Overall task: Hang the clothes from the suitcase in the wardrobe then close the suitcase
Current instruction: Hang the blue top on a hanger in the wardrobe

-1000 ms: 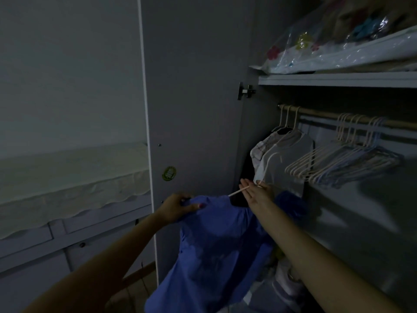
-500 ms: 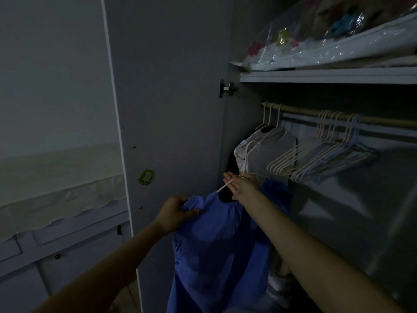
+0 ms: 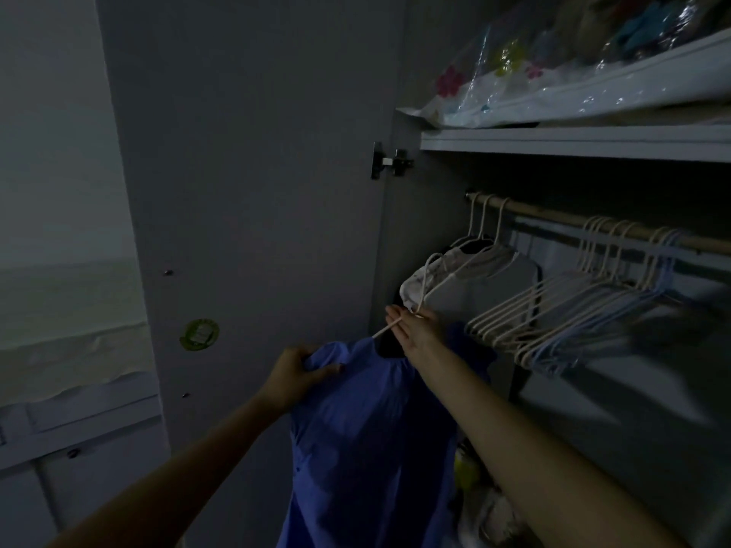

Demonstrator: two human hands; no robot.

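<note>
A blue garment (image 3: 368,433) hangs from a cream hanger (image 3: 425,284) in front of the open wardrobe. My left hand (image 3: 294,375) grips the garment's left shoulder. My right hand (image 3: 413,330) pinches the hanger's neck just below its hook, below and left of the wooden rail (image 3: 593,225). The hook is off the rail. A grey-white garment (image 3: 478,278) hangs at the rail's left end. The suitcase is out of view.
Several bare cream and pale-blue hangers (image 3: 585,298) crowd the rail to the right. The open wardrobe door (image 3: 253,191) stands at left with a green sticker (image 3: 199,334). A shelf (image 3: 573,142) above carries plastic-wrapped bedding (image 3: 573,69). Bundles lie on the wardrobe floor (image 3: 482,504).
The view has shifted so the wardrobe sits further left. My hands with the blue garment and hanger have risen slightly toward the rail; both holds are unchanged.
</note>
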